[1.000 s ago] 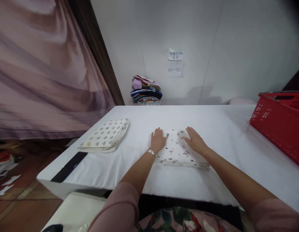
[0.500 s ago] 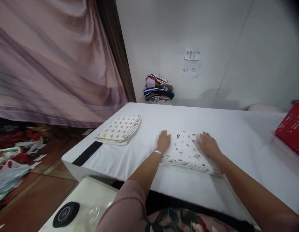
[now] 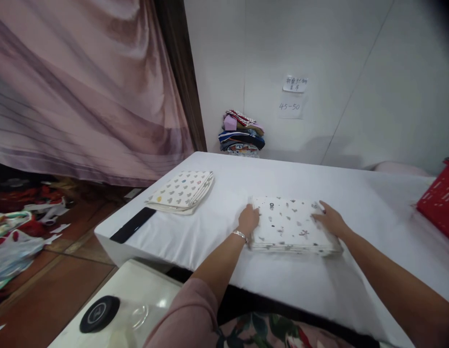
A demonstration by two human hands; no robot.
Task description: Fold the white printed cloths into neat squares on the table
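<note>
A folded white cloth [image 3: 285, 222] with small grey prints lies in several layers near the front of the white-covered table [image 3: 238, 179]. My left hand [image 3: 249, 220], with a silver bracelet at the wrist, is closed round the cloth's left edge, fingers partly out of sight. My right hand [image 3: 331, 220] grips the right edge, its thumb on the top layer and the other fingers along the side. Farther left lies another folded cloth [image 3: 182, 191], cream with grey motifs, which neither hand touches.
Folded fabrics [image 3: 242, 133] are piled against the back wall. A red basket [image 3: 440, 200] stands at the right edge. At the lower left is a white surface with a black round object [image 3: 100, 314]. Plastic bags [image 3: 16, 253] lie on the floor, and a pink curtain [image 3: 90, 92] hangs at left.
Both hands have gone from lying on top of the folded cloth to gripping its side edges. The cloth now sits straighter to the table's front. The view has shifted slightly.
</note>
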